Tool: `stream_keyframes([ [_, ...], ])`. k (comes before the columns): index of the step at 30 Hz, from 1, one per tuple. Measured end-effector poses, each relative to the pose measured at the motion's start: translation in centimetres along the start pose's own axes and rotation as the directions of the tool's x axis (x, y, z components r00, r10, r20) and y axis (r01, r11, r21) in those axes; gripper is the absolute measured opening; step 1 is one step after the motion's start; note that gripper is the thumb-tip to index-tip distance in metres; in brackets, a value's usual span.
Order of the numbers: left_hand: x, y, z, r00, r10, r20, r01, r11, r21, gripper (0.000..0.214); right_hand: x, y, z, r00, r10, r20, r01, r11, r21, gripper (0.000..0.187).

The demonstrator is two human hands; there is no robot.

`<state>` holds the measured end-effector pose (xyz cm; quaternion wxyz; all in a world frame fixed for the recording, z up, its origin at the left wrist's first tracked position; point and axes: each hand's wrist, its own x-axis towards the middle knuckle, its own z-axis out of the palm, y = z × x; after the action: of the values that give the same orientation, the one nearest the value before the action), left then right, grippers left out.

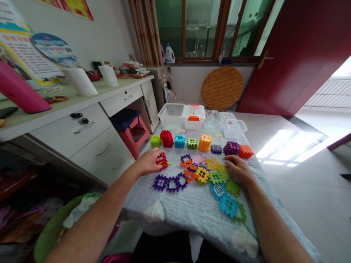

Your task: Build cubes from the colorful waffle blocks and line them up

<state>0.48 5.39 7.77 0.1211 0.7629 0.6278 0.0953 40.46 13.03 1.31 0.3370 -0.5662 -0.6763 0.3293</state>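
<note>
My left hand (149, 161) is closed on red interlocking building plates (161, 161) at the left of the cloth; a bit of green shows beside them. My right hand (239, 168) rests at the right, fingers loosely extended, next to yellow plates (216, 164) and a round green plate (233, 187). Nothing shows in its grip. Between the hands lie loose plates: purple ones (160, 182), orange ones (189, 175), a yellow window plate (202, 175) and blue ones (228, 206). Behind them stand sorted stacks, including a red stack (166, 139), a yellow stack (205, 143) and a purple stack (231, 148).
At the table's far end stand an open clear bin (172, 115), a lidded box with orange latches (194, 122) and smaller clear containers (212, 116). A white desk (93, 129) runs along the left, with a pink stool (134, 133) beside it.
</note>
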Motion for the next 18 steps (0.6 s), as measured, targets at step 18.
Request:
stream_keyframes([
  [18,0.3,-0.3,2.3,0.997,-0.036,0.074,0.032,0.998,0.047,0.053,0.1,0.1,0.0,1.0,0.019,0.014,-0.02,0.999,0.032,0.034],
])
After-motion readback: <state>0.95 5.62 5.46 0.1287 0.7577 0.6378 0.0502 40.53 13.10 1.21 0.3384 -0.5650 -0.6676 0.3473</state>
